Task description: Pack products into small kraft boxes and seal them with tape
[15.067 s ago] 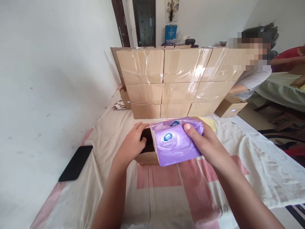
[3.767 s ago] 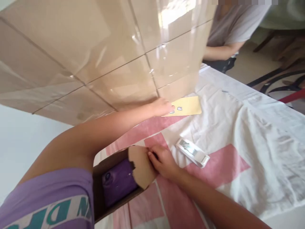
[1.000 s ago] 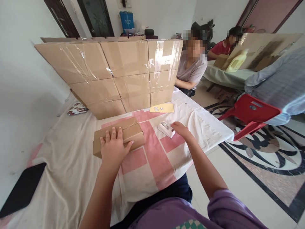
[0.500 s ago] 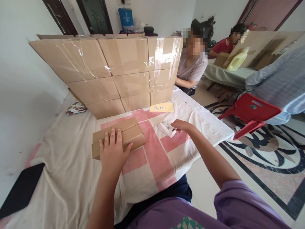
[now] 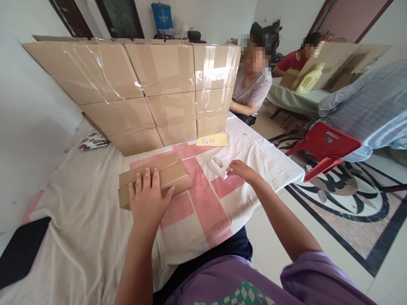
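Note:
A closed brown cardboard box point(image 5: 165, 171) lies on the cloth-covered table point(image 5: 79, 228) in front of me. My left hand point(image 5: 146, 202) rests flat on its near edge, fingers spread. My right hand point(image 5: 241, 170) reaches to the right and touches the end of a small white tape dispenser point(image 5: 217, 166); its fingers are curled at the dispenser, and I cannot see whether they grip it. A yellow sheet point(image 5: 212, 140) with small stickers lies beyond the dispenser.
A wall of stacked cardboard boxes wrapped in film point(image 5: 149, 89) stands at the back of the table. A black phone point(image 5: 19, 250) lies at the near left. A person in a grey shirt point(image 5: 251, 91) sits behind the table corner. A red plastic chair point(image 5: 324, 146) stands at the right.
My right hand has closed in on the tape dispenser's end. My left hand stays flat on the box. The view has shifted slightly downward.

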Available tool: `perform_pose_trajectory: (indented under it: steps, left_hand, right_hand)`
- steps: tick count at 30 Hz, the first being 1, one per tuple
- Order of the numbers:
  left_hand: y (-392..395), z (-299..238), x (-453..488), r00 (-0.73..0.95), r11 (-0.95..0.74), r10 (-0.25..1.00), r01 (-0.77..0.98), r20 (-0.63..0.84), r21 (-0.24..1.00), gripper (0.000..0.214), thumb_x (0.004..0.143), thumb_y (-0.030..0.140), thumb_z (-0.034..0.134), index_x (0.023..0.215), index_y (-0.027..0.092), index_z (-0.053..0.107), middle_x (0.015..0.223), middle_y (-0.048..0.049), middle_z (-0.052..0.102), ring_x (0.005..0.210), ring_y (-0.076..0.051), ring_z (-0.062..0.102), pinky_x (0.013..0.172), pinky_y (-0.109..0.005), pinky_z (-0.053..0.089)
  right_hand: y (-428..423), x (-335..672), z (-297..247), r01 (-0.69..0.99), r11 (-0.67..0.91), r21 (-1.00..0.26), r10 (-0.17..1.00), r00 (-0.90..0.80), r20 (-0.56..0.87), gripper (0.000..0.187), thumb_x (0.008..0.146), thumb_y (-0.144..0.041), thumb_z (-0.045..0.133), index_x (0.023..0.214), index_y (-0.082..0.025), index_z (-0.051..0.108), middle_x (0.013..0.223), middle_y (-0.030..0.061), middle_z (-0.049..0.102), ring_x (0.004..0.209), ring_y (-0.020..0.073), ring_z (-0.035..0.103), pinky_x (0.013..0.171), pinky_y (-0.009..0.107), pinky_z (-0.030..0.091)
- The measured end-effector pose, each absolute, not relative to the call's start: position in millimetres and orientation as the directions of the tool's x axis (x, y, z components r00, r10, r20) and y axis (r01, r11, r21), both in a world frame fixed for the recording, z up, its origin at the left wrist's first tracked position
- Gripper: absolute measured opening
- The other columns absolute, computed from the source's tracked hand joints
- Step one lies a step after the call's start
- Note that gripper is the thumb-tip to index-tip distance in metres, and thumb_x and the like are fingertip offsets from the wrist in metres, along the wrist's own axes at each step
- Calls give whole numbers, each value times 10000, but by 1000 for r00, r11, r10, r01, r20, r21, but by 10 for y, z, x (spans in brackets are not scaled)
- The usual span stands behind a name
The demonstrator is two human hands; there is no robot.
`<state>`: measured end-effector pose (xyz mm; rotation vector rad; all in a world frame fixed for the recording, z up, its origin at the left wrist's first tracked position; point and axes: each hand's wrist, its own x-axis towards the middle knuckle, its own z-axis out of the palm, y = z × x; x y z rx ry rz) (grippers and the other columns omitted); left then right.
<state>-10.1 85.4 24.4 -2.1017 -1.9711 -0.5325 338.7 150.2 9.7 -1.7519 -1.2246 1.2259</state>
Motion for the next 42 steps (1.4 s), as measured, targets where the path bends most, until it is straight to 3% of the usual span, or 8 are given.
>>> perform_pose_trajectory:
  steps: [7, 18, 24, 29, 34, 38, 40, 42]
  left_hand:
    - [832, 240, -118, 50, -92, 921, 991, 387, 93, 698, 997, 460, 456, 1566, 57, 422, 1629, -231, 397, 1505, -471, 343, 1231, -658, 231]
    - [816, 295, -98, 32, -70, 943, 992, 331, 103, 718, 991, 472, 459, 1576, 60, 405, 1640, -229, 378, 1521, -465, 317, 1240, -651, 220]
    - [816, 299, -102, 40, -82, 935, 991, 351, 105, 711, 998, 468, 448, 1572, 50, 412, 1633, -237, 387, 1515, -471, 326, 1236, -655, 222]
    - [806, 258, -92, 45, -85, 926, 992, 375, 90, 705, 1004, 462, 441, 1578, 54, 405, 1650, -239, 352, 1530, -461, 316, 1233, -660, 230]
    - [756, 312, -152, 85, -115, 929, 991, 361, 61, 727, 996, 481, 466, 1583, 60, 389, 1631, -231, 383, 1523, -391, 376, 1243, -613, 258]
    - [881, 621, -382, 175, -202, 954, 975, 245, 89, 651, 977, 566, 498, 1486, 164, 557, 1538, -161, 545, 1360, -363, 578, 1091, -505, 474]
    - [1051, 804, -520, 200, -219, 966, 970, 165, 109, 534, 982, 535, 500, 1409, 245, 639, 1384, -101, 687, 1181, -341, 687, 936, -449, 546]
    - [1262, 928, -631, 238, -252, 963, 961, 125, 117, 414, 994, 440, 488, 1317, 298, 703, 1248, -59, 754, 1096, -315, 710, 895, -421, 543]
  right_hand:
    - [1298, 3310, -32, 173, -351, -920, 925, 215, -312, 127, 895, -223, 637, 780, -190, 593, 899, 80, 719, 918, 195, 728, 850, 289, 605]
    - [1313, 3345, -330, 149, -393, -907, 908, 222, -356, 243, 911, -104, 606, 680, -175, 581, 729, 52, 689, 701, 145, 667, 746, 253, 587]
    - [1152, 3381, -311, 62, -337, -939, 918, 243, -314, 172, 940, -272, 602, 793, -186, 577, 817, 73, 707, 774, 166, 691, 785, 294, 583]
    - [941, 3087, -21, 35, -205, -978, 963, 184, -195, 295, 857, -490, 663, 828, -206, 588, 825, 29, 652, 844, 174, 645, 785, 287, 540]
    - [993, 2515, 397, 48, 43, -998, 997, -70, 39, 252, 854, -468, 636, 835, -219, 608, 880, 12, 602, 880, 177, 596, 828, 308, 506]
    - [1255, 2057, 656, 162, 273, -948, 950, -203, 239, 169, 853, -402, 650, 866, -236, 677, 1160, 45, 616, 1228, 232, 558, 1108, 391, 394]
    - [1410, 1873, 718, 198, 313, -929, 933, -248, 261, 155, 856, -389, 667, 843, -239, 700, 1245, 57, 591, 1359, 248, 486, 1185, 421, 317]
    - [1551, 1731, 743, 209, 322, -923, 920, -298, 254, 154, 862, -379, 680, 816, -235, 710, 1262, 69, 586, 1415, 256, 441, 1209, 436, 286]
